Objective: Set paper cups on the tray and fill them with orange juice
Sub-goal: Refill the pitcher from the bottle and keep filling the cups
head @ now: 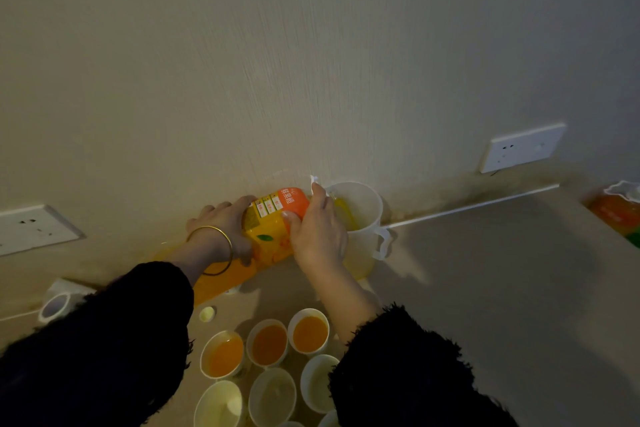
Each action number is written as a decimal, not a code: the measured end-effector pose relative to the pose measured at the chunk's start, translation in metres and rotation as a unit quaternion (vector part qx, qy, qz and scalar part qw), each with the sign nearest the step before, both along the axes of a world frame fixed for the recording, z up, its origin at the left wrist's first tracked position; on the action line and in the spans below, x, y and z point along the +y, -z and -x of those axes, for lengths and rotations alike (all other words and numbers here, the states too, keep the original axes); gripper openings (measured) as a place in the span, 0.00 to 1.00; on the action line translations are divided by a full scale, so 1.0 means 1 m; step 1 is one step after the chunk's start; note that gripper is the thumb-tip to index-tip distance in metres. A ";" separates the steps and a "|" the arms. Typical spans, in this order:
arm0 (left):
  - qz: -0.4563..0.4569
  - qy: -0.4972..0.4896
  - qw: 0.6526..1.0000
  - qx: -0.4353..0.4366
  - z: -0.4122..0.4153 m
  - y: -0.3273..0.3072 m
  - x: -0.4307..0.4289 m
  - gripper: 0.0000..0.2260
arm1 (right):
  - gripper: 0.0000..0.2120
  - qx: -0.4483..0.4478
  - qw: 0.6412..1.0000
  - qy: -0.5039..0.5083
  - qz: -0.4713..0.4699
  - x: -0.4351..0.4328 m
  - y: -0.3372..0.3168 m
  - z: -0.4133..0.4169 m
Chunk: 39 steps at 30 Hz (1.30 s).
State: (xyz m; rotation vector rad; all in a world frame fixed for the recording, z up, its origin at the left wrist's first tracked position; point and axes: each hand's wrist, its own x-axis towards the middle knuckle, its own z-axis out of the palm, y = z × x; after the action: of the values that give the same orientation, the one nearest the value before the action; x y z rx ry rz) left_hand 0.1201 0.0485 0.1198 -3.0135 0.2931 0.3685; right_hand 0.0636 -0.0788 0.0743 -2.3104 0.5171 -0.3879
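Head view, pouring stage. We see the orange juice carton [273,222] lying nearly on its side, with its long axis running from lower left up to the right. Its spout end sits at the mouth of a translucent plastic jug [363,205] that stands against the wall. A yellow stream shows inside the jug.

The left hand [221,222], which wears a gold bangle [214,250], grasps the carton's rear end with its fingers wrapped over the top. The right hand [318,236] clasps the spout end, just beside the jug's rim, so it is the nearer hand to the jug. Both forearms reach forward and away from the body, with dark sleeves pushed back from the wrists.

The paper cups lie nearer to us than the hands, below the right forearm. Three filled cups [268,343] stand in a row, and empty cups [273,392] stand in front of them. We cannot tell whether a tray sits beneath them.

We judge the task about half done, and the coming move turns on bringing juice back from the jug towards the empty cups. A small cap [207,314] rests just left of the filled row.
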 end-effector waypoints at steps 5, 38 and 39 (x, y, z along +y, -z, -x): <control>0.002 -0.002 1.000 0.005 -0.001 0.001 0.000 0.50 | 0.36 0.000 1.000 -0.001 -0.005 0.000 0.000 0.000; -0.011 -0.008 1.000 0.003 -0.001 0.002 0.001 0.50 | 0.35 -0.003 1.000 0.003 0.005 0.003 0.001 0.001; -0.010 -0.008 1.000 0.003 -0.001 0.002 0.002 0.50 | 0.35 -0.003 1.000 0.002 0.003 0.003 0.001 0.001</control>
State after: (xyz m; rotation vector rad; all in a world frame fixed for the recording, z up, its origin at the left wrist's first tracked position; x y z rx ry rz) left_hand 0.1211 0.0501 0.1180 -2.9967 0.2637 0.3807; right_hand 0.0627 -0.0762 0.0734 -2.3130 0.5195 -0.3981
